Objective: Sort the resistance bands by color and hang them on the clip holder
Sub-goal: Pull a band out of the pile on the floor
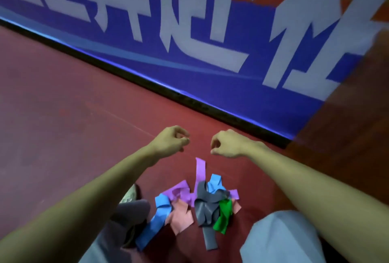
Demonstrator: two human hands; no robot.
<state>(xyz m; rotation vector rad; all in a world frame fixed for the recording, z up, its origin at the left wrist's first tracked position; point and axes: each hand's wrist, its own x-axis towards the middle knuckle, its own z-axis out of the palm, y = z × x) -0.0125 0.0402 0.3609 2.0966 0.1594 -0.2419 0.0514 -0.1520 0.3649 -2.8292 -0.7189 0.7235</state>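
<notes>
A tangled pile of resistance bands lies on the red floor between my knees. It holds a purple band (200, 170), blue bands (162, 206), a pink band (181, 214), a dark grey band (205, 206) and a green band (224, 214). My left hand (171, 139) and my right hand (226, 144) hover side by side above and beyond the pile. Both have their fingers curled loosely with nothing visible in them. No clip holder is in view.
A blue wall banner (210, 31) with large white characters runs along the far side, ending at a black baseboard (147, 79). A brown wooden panel (347, 115) stands at the right. My knees (280, 239) and one shoe (130, 195) flank the pile.
</notes>
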